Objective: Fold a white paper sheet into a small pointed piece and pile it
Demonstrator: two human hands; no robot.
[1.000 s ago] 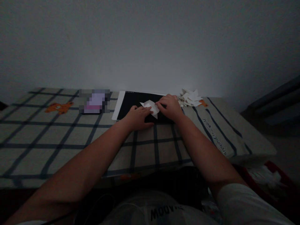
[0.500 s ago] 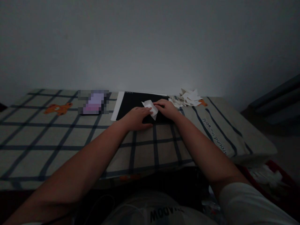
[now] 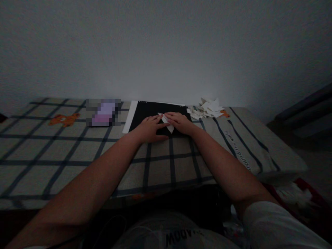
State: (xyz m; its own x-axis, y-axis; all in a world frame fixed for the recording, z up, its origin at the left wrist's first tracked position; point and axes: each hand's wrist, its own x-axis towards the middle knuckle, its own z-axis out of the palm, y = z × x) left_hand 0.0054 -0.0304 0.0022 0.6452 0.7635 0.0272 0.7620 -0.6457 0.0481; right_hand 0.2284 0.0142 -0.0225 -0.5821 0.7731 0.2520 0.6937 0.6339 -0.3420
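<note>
A small folded piece of white paper [image 3: 169, 128] lies slantwise on a black sheet [image 3: 145, 112], its pointed lower end toward me. My left hand [image 3: 150, 129] is open, with fingers stretched out and the fingertips on the paper's left edge and middle; its thumb points right along the black sheet's near edge. From the other side, my right hand [image 3: 180, 122] lies open with its fingers laid flat over the paper's upper right part. Both hands cover much of the paper, so its folds are only partly visible.
A heap of folded white paper pieces [image 3: 210, 108] lies to the right of the black sheet. To the left is a phone [image 3: 105, 113], blurred out. A checked cloth [image 3: 77, 148] covers the table, which stands against a grey wall [image 3: 166, 52].
The paper looks narrower now, its right flap folded over or covered. My right hand has gone from a pinch to fingers laid flat, and my left fingers have shifted slightly up.
</note>
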